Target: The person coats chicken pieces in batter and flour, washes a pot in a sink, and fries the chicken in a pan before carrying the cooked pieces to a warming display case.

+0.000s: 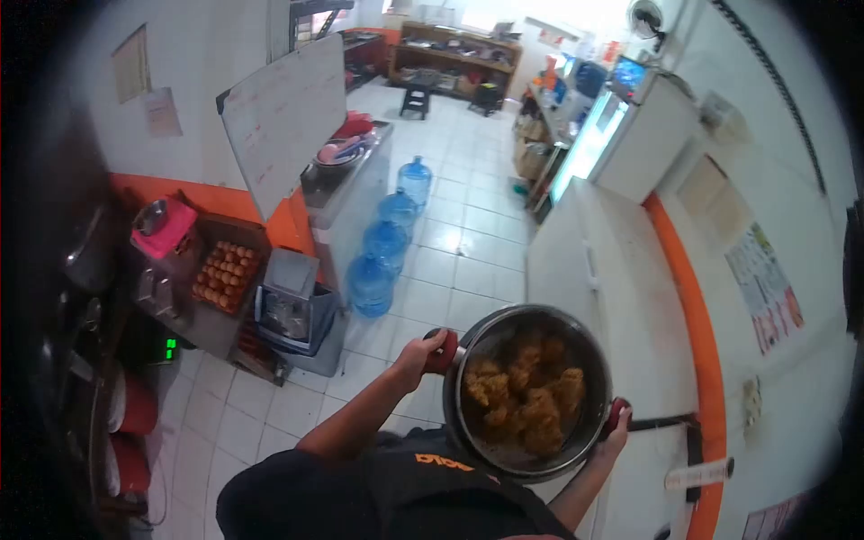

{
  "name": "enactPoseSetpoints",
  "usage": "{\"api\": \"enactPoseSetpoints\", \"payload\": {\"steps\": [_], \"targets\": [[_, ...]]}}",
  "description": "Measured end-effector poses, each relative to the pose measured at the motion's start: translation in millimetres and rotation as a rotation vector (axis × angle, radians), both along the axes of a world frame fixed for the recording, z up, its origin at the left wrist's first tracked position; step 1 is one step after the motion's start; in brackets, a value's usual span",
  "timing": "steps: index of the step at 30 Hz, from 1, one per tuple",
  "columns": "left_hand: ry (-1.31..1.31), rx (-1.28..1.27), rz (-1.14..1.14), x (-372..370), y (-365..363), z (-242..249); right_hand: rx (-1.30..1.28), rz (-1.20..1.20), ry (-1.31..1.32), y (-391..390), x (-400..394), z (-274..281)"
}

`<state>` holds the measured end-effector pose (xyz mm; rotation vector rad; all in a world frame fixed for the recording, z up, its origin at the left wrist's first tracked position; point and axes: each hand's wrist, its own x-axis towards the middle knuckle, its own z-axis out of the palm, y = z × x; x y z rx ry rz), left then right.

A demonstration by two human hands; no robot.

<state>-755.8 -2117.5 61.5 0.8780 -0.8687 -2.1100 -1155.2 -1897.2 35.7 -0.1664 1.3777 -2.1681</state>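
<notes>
A round metal pot (457, 416) with dark red side handles is held up in front of my body. Inside it lie several pieces of golden-brown fried chicken (543, 421). My left hand (416, 362) is closed round the handle on the left side. On the opposite side my right hand (617, 430) grips the other handle, partly hidden by the pot's rim. Both hands keep the pot roughly level above the floor.
Blue water jugs (370, 285) line the counter at left. A tray of eggs (223, 275) and a grey bin (293, 310) stand nearer. A white chest freezer (621, 261) runs along the right wall. A black stool (415, 101) stands far ahead on the tiled floor (468, 270).
</notes>
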Motion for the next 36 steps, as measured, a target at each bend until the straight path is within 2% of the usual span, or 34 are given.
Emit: {"api": "enactPoseSetpoints", "payload": {"steps": [2, 5, 8, 11, 13, 15, 18, 23, 27, 29, 32, 33, 34, 36], "targets": [[0.042, -0.027, 0.030, -0.9, -39.6, 10.7, -0.022, 0.180, -0.049, -74.2, -2.6, 24.5], [0.019, -0.001, 0.214, -4.5, -90.2, 17.8, -0.044, 0.342, 0.039, -187.0, -36.1, 15.6], [0.025, 0.031, 0.341, -15.8, -148.3, 11.9, 0.068, 0.353, 0.046, -294.6, -42.4, 22.4], [0.013, 0.026, 0.449, -33.7, -213.3, 5.0, -0.037, 0.379, 0.071, -390.1, -46.0, 26.4], [0.061, 0.010, 0.434, -49.3, -275.9, -3.3, -0.004, 0.447, 0.035, -446.3, -80.6, 4.8], [-0.003, -0.054, 0.426, -68.1, -348.6, -16.9, -0.032, 0.378, 0.002, -521.2, -100.2, 8.6], [0.005, -0.055, 0.384, -97.0, -424.9, 4.4, 0.020, 0.367, 0.016, -576.1, -111.9, 50.3], [0.023, 0.033, 0.309, -151.5, -536.4, 29.6, -0.003, 0.361, 0.069, -672.1, -163.6, 52.3], [0.027, 0.022, 0.292, -189.8, -642.1, 1.1, 0.034, 0.381, 0.044, -774.6, -202.1, 44.2], [0.073, 0.010, 0.320, -212.7, -688.4, -1.0, 0.036, 0.391, 0.054, -832.7, -232.5, 31.2], [0.059, -0.009, 0.372, -234.5, -762.4, 12.7, -0.046, 0.465, 0.058, -935.6, -271.5, 39.6], [0.069, -0.012, 0.413, -236.1, -783.8, 15.6, -0.094, 0.518, 0.043, -967.7, -275.8, 37.1], [0.079, -0.015, 0.455, -235.1, -804.4, 17.9, -0.146, 0.536, -0.017, -996.1, -257.3, 61.1], [0.065, -0.001, 0.532, -232.4, -838.1, 15.7, -0.151, 0.612, 0.010, -1071.1, -265.6, 45.8]]}}
